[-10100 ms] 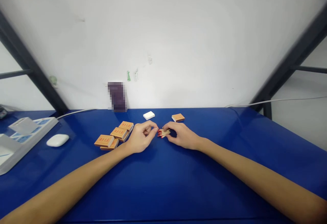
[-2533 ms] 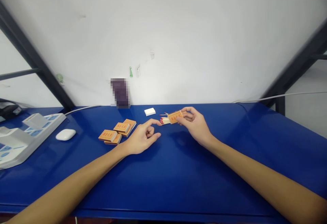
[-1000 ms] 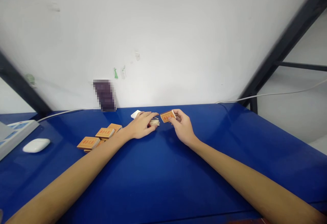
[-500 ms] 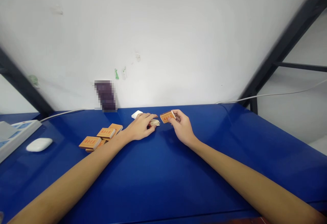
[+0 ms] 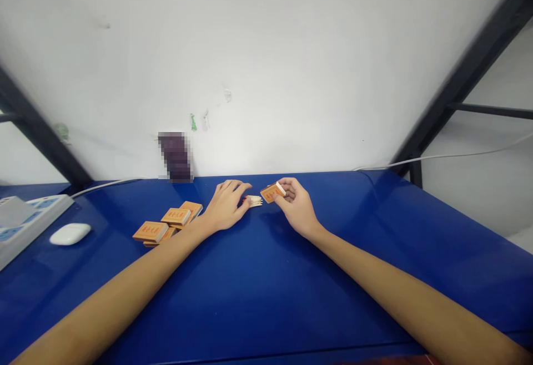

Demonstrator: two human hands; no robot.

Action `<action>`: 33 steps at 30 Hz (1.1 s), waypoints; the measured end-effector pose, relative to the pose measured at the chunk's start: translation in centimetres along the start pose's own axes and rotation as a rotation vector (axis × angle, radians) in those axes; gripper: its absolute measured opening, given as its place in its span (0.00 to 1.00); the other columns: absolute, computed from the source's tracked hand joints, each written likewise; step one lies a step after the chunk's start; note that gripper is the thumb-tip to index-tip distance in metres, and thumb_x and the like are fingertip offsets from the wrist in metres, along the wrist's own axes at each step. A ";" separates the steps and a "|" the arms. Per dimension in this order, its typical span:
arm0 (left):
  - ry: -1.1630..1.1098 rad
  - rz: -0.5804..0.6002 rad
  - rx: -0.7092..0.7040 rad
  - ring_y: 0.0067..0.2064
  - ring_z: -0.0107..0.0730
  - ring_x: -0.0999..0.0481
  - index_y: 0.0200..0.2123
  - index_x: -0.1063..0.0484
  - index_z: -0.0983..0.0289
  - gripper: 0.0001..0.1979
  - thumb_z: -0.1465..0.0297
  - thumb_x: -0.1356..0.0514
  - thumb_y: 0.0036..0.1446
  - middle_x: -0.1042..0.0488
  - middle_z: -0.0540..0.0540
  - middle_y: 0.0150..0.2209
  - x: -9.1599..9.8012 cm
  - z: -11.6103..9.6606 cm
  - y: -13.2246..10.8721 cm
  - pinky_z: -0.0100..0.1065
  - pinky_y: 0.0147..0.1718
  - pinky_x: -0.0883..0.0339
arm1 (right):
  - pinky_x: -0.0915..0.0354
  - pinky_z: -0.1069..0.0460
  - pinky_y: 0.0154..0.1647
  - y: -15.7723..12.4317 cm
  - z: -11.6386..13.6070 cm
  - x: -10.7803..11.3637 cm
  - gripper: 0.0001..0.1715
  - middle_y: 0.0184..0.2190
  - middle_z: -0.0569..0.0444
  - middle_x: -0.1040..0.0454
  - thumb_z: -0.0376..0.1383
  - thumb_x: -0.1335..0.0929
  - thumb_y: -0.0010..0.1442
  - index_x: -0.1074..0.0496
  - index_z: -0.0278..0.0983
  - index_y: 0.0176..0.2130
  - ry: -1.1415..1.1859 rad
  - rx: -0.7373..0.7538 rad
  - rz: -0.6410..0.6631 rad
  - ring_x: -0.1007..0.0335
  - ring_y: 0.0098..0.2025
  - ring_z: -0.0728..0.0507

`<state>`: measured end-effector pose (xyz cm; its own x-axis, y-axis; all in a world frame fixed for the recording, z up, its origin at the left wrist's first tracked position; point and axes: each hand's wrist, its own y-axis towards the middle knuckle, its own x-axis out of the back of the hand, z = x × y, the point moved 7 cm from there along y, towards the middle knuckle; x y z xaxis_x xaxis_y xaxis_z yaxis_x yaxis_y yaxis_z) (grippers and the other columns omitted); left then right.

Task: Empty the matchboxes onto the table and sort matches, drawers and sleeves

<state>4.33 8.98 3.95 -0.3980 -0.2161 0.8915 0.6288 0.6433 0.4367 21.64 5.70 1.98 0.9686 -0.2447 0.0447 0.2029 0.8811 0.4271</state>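
My left hand (image 5: 227,205) rests over the blue table, thumb and fingers apart. Beside its thumb lies a small bundle of matches (image 5: 255,201), pale sticks with red heads towards the hand; whether the thumb touches them I cannot tell. My right hand (image 5: 298,205) is closed on an orange matchbox (image 5: 271,193), held tilted just right of the matches. A white end shows on the box's right side. Left of my left forearm, several orange matchboxes (image 5: 177,217) lie in a loose pile, partly hidden by the arm.
A white earbud case (image 5: 70,234) and a white power strip (image 5: 37,221) lie at the left of the blue table (image 5: 258,298). A blurred dark purple object (image 5: 177,157) leans against the wall. A pale cable (image 5: 416,158) crosses a black frame at the right.
My left hand has drawn back left and its fingers have come off the matches. The white piece behind it no longer shows. The matchbox in my right hand has turned slightly.
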 end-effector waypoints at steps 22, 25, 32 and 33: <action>0.021 0.000 0.188 0.60 0.49 0.36 0.53 0.33 0.64 0.17 0.68 0.49 0.63 0.32 0.64 0.56 0.2 2.2 -2.9 0.52 0.57 0.39 | 0.32 0.49 0.37 -0.2 0.2 -0.4 0.15 0.32 0.56 0.28 0.42 0.29 0.53 0.38 0.41 0.36 0.001 -0.001 0.023 0.29 0.34 0.45; -0.002 0.039 0.204 0.59 0.48 0.34 0.54 0.33 0.63 0.17 0.68 0.49 0.64 0.30 0.62 0.54 -0.1 2.4 -2.9 0.52 0.57 0.39 | 0.33 0.49 0.36 -0.3 0.2 -0.3 0.14 0.32 0.57 0.28 0.41 0.29 0.53 0.38 0.41 0.36 -0.017 0.006 0.019 0.30 0.34 0.45; -0.007 0.034 0.210 0.54 0.46 0.30 0.56 0.35 0.63 0.18 0.67 0.50 0.64 0.31 0.62 0.52 -0.2 2.5 -2.9 0.49 0.55 0.35 | 0.34 0.51 0.33 -0.4 0.2 -0.5 0.14 0.32 0.57 0.29 0.42 0.30 0.53 0.38 0.41 0.36 -0.006 0.001 0.047 0.31 0.33 0.46; 0.000 0.034 0.209 0.54 0.46 0.30 0.55 0.35 0.63 0.18 0.67 0.50 0.64 0.31 0.62 0.52 -0.2 2.5 -2.9 0.49 0.55 0.35 | 0.34 0.51 0.33 -0.4 0.2 -0.5 0.14 0.33 0.57 0.29 0.42 0.30 0.54 0.38 0.41 0.36 -0.016 0.002 0.051 0.31 0.33 0.46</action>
<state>0.89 8.96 2.22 -0.3794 -0.1916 0.9052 0.4897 0.7885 0.3721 21.05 5.34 1.97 0.9751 -0.2062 0.0812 0.1531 0.8918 0.4257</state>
